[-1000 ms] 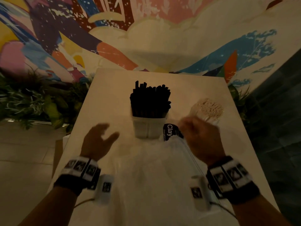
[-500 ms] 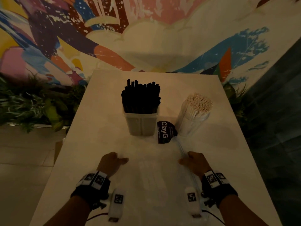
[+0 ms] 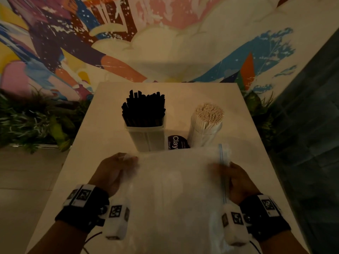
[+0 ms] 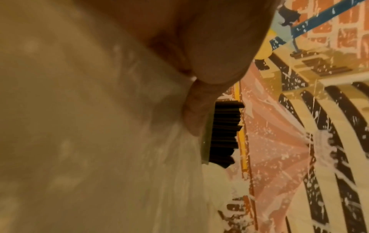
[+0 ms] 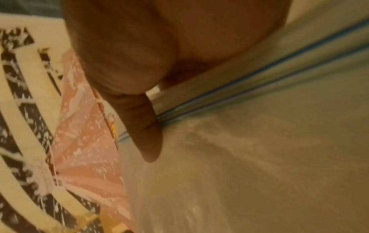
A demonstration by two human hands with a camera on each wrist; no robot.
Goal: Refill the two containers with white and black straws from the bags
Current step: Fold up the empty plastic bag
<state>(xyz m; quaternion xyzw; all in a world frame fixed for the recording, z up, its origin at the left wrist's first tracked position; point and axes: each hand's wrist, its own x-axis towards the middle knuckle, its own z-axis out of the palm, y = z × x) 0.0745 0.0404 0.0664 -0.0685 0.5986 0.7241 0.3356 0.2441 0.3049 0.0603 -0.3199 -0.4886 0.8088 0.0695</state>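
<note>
While both hands pinch the bag — floppy stuff
Left hand, right hand hold opposite edges; probably light, slippery — grip by the zip strip.

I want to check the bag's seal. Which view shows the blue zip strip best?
The right wrist view: the zip strip runs large beside the right hand. The head view shows it thin along the plastic bag. The left wrist view shows only plastic.

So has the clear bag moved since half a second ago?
Yes. The clear bag, gripped by both hands, has risen off the table; its top edge now overlaps the black-straw container.
</note>
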